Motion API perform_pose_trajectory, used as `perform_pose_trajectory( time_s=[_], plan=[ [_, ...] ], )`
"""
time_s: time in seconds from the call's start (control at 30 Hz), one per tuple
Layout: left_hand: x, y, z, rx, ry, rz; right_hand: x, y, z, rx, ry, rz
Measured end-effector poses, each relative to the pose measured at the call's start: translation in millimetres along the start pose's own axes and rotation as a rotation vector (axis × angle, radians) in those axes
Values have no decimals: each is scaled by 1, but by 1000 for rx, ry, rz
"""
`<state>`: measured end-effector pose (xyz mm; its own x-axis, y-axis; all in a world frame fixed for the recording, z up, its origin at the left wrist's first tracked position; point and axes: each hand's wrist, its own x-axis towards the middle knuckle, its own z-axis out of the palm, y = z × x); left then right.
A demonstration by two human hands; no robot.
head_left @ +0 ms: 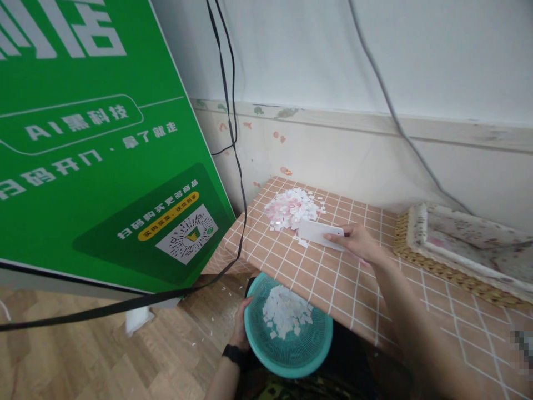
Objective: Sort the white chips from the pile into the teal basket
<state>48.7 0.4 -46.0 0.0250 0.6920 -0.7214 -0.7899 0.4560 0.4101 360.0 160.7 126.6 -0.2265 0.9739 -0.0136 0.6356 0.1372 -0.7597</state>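
My right hand (357,241) grips a flat white scraper card (318,231) that rests on the checked tablecloth (333,278), its far edge against a pile of small white and pink paper bits (292,208). My left hand (241,328) holds the rim of a teal mesh basket (291,347) just below the table's near edge. A heap of the same paper bits (285,312) lies inside the basket. A black band sits on my left wrist.
A large green sign board (95,139) leans at the left, with black cables (233,139) hanging past it. A woven tray with floral lining (466,247) sits on the table at the right. Paper scraps dot the wooden floor (125,355).
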Motion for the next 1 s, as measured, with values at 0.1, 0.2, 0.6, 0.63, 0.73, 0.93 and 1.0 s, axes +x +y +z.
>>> perform_pose_trajectory(
  time_s=[0.1, 0.2, 0.6, 0.63, 0.73, 0.93, 1.0],
  plan=[
    [-4, 1, 2, 12, -49, -42, -13, 2, 16, -33, 29, -68],
    [-11, 3, 6, 24, -85, -70, -27, 5, 32, -103, 135, -72],
    [-38, 22, 11, 68, -91, -60, -52, -14, 53, -148, 268, -49],
    [-38, 23, 11, 77, -85, -39, -48, -15, 55, -128, 286, -56],
    [-38, 24, 10, 94, -77, 25, -37, -17, 62, -80, 294, -124],
    [-37, 27, 7, 56, -87, 41, -38, -17, 68, -80, 205, -180],
    [-37, 29, 7, 40, -65, 46, -45, -17, 66, -70, 158, -185]
  ],
)
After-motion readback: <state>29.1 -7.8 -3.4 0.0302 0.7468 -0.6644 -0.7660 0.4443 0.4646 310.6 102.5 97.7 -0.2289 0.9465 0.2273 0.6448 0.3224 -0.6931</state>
